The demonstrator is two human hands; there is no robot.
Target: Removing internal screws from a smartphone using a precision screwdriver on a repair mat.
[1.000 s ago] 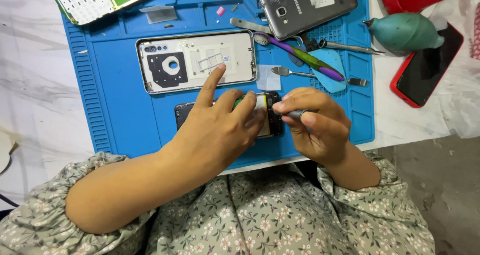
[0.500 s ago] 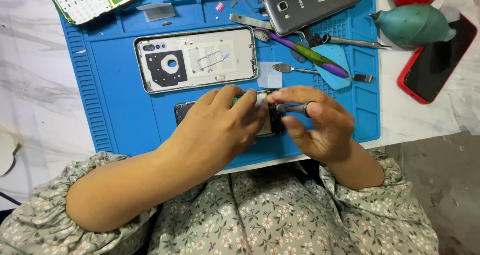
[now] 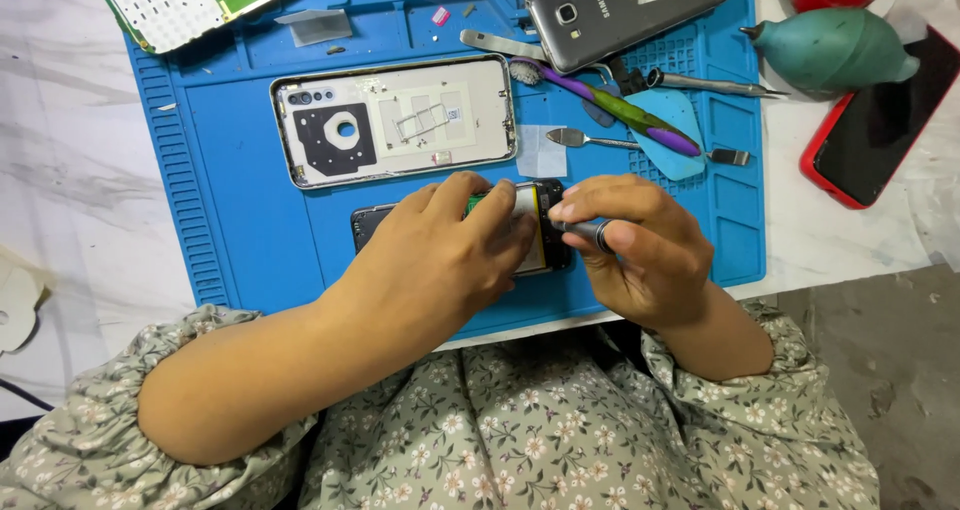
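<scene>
White marble-look tabletop with a blue repair mat [image 3: 250,220] laid on it, and that's where you've got everything going on, seen from your head cam only.

Your left hand [image 3: 440,260] is flat over the opened phone [image 3: 370,225] sitting near the front edge of the mat, fingers laid close together and pressing down on it, so most of the phone is hidden; only its dark left end and a strip of its right end with a bit of green peek out. Your right hand [image 3: 640,250] is just beside it, touching the phone's right end, with thumb and fingers pinched around a small metal screwdriver [image 3: 590,232] whose tip points at the phone. Can't tell exactly what the tip is sitting on, your fingers cover it.

Just behind your hands lies a white phone back frame [image 3: 395,120], inside facing up. To its right there's a metal spudger [image 3: 600,142], a purple and green brush [image 3: 620,110] and a light blue pick [image 3: 665,135], all near each other. Further back is a grey phone [image 3: 620,5] face down, and a green circuit board with a white keypad sheet [image 3: 200,0] at the mat's far left corner.

Off the mat to your right: a teal dust blower [image 3: 830,50] and a phone in a red case [image 3: 880,120], screen up, near each other.
</scene>
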